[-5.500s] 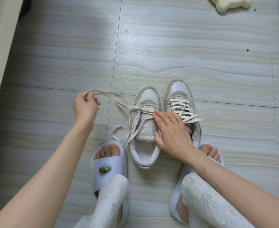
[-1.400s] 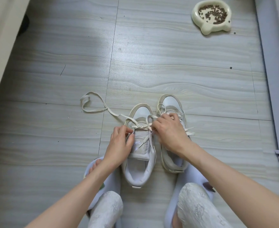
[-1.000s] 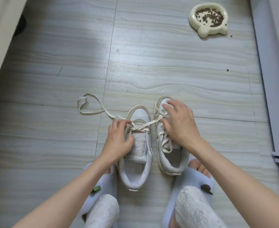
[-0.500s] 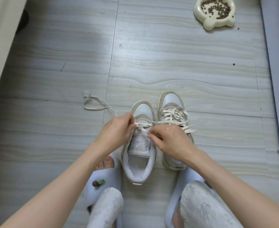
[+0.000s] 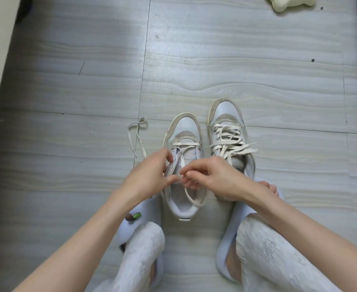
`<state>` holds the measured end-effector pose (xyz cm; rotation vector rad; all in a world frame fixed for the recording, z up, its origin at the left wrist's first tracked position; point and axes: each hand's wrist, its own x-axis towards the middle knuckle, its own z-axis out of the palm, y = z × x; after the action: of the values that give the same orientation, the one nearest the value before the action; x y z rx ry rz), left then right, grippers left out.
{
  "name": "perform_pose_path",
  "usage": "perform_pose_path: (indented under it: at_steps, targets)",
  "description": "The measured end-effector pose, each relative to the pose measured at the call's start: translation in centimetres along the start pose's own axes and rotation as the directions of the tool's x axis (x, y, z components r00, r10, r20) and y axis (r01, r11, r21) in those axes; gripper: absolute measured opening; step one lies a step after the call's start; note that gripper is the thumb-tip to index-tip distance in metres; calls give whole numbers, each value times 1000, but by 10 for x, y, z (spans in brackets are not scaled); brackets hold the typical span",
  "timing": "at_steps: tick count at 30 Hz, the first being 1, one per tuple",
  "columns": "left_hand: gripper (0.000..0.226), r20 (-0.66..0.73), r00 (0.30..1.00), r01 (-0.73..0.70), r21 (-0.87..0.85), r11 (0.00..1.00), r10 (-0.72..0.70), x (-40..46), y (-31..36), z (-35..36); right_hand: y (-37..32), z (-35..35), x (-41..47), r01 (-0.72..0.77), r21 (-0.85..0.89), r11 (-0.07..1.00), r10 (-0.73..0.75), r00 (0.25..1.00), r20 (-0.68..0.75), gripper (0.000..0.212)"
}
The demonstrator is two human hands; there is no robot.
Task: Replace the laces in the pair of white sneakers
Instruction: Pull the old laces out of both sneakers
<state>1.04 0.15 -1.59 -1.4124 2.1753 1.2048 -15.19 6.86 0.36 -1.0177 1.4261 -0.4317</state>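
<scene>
Writing: I read no brand or lettering on either sneaker; the tongue print on the left sneaker [image 5: 183, 165] is too faint to make out.
Left grip: my left hand [image 5: 150, 175] pinches the cream lace [image 5: 180, 159] over the tongue, fingers curled round it.
Right grip: my right hand [image 5: 213, 177] pinches the same lace at its fingertips, touching the left hand's.
Task things: the left sneaker stands on the floor [image 5: 89, 81] between the 2 slippers, toe toward 12 o'clock; the right sneaker [image 5: 228, 135] sits just beside it at 3 o'clock, loosely laced with ends splayed.
Lace tail: 1 loose end [image 5: 136, 133] lies on the floor at 10 o'clock from the left sneaker; a loop hangs into the shoe's opening.
Change: 0.5 s ago both hands worked higher, at the top eyelets; now they sit nearer the collar, and the floor tail is shorter.
Cut off: the cream bowl [image 5: 291, 2] at 1 o'clock is clipped by the top edge, contents out of view.
Hidden: my hands cover the sneaker's lower eyelets; the left slipper [image 5: 139, 220] and right slipper [image 5: 230, 224] are partly under my knees.
</scene>
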Motion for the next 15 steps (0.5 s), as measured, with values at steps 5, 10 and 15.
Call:
perform_pose_path:
  at_steps: [5, 10, 15]
  targets:
    - [11, -158, 987, 24, 146, 989, -1, -2, 1, 1, 12, -4, 6, 92, -294, 952, -216, 878, -427, 16]
    - [23, 222, 907, -353, -66, 933, 358, -20, 20, -11, 24, -6, 13, 176, -524, 833, -398, 849, -348, 32]
    - [26, -224, 952, -261, -232, 937, 210, 19, 12, 0, 31, 1, 9, 181, -746, 641, -429, 891, -152, 34]
